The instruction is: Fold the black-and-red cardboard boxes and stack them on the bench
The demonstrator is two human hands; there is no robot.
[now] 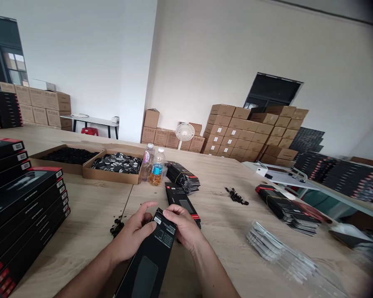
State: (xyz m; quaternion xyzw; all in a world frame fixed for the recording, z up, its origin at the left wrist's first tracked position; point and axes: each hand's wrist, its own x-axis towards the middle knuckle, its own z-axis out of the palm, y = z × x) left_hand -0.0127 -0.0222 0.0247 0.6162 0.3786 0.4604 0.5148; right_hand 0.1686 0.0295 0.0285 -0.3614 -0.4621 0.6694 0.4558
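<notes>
Head view: your left hand (pixel 131 235) and right hand (pixel 184 225) pinch a black cardboard box (pixel 144 275) by one end; a slack grip could drop it onto the counter (pixel 226 248).

White walls (pixel 224 54), stacked cardboard cartons (pixel 236 132), a white fan (pixel 184 132), a window (pixel 15 68), a white table with black legs (pixel 90 121)
</notes>
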